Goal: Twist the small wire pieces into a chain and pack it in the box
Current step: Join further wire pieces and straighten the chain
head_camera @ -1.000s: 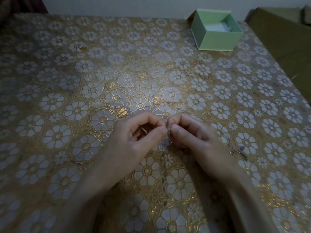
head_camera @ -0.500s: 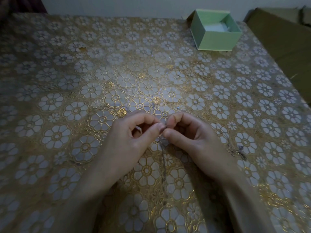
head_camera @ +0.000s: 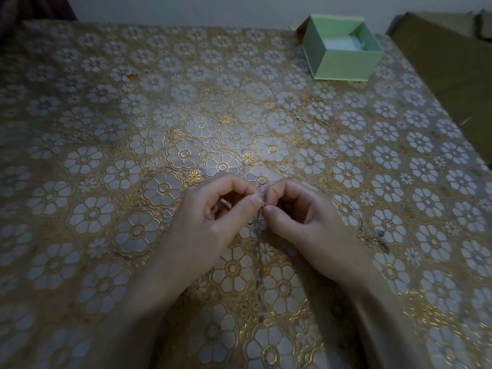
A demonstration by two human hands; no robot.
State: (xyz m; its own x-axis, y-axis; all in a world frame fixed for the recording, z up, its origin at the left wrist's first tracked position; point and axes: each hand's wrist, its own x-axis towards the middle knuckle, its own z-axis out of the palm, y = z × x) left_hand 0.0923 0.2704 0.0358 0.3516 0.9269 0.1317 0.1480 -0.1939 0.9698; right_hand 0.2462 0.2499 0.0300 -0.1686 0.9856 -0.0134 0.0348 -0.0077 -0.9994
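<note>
Both hands are working at centre frame, just below the middle. The left hand [head_camera: 213, 222] is pinching a wire piece [head_camera: 262, 205] between thumb and forefinger, and the right hand [head_camera: 303, 222] is pinching the same spot from the other side, so the fingertips are nearly touching. Vs 1 s ago, the pinch point is sitting a bit higher in the frame and the thumbs are closing in tighter on the joint, w/ the left thumb now lying across it; looks like a twist is being worked in, tho the link itself is too small and dim to read. The chain [head_camera: 261, 262] made so far is hanging down from the pinch and trailing toward the lower centre over the flower-patterned worktop [head_camera: 133, 129]. A few spare wire pieces [head_camera: 375, 239] are lying at mid right, near the right wrist, unmoved. The green box [head_camera: 343, 63] is sitting open at upper right, well apart from the hands, w/ something pale inside and in the same place as before. Judging by that, linking is still going on; packing isn't started yet.
</note>
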